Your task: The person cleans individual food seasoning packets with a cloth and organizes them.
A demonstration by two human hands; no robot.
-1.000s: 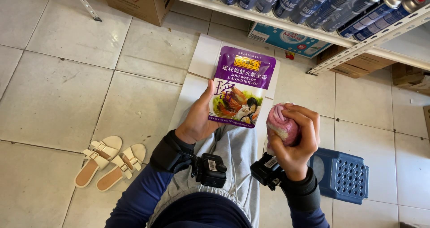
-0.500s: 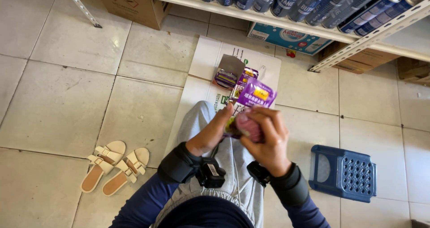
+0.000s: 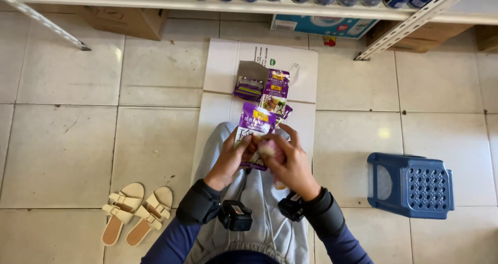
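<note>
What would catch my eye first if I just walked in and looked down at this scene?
The purple pouch at centre, gripped by the left hand while the right hand presses a pink cloth against it. Beyond lie more purple pouches on flattened cardboard. A blue stool stands at right, tan sandals at lower left.

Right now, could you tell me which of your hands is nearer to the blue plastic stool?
Right. The right hand is on the side toward the blue plastic stool; the left hand is beyond it, farther away.
</note>
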